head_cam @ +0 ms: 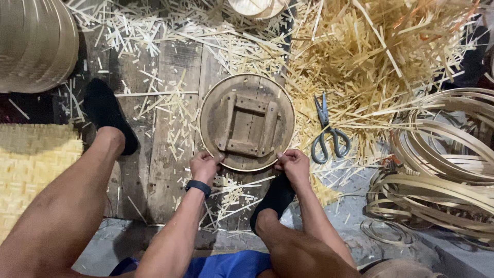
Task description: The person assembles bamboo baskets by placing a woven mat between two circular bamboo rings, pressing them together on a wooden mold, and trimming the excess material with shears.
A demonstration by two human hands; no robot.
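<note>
Far left: stack of bamboo hoops (36, 44) top corner, woven bamboo mat (31, 164) below it. Next, person's foot in black shoe (108, 116) on dark wood planks (170, 170), strewn w/ pale bamboo offcuts (175, 113). Centre: round wooden form (247, 122) lying flat on planks, square frame of battens on its top face, thin bamboo strip around its rim. L hand (204, 166) at form's lower-left edge, fingers curled, thumb + fingertips pinched onto rim strip; dark band on that wrist. R hand (294, 166) at lower-right edge, likewise closed on rim, fingertips pressing strip. 2nd black shoe (275, 201) just below form, betw. the arms. Right of form: grey scissors (328, 135) on floor, blades closed, near but not touching form. Behind: big heap of bamboo slivers (381, 56). Far right: coils of bamboo strips (442, 164)
</note>
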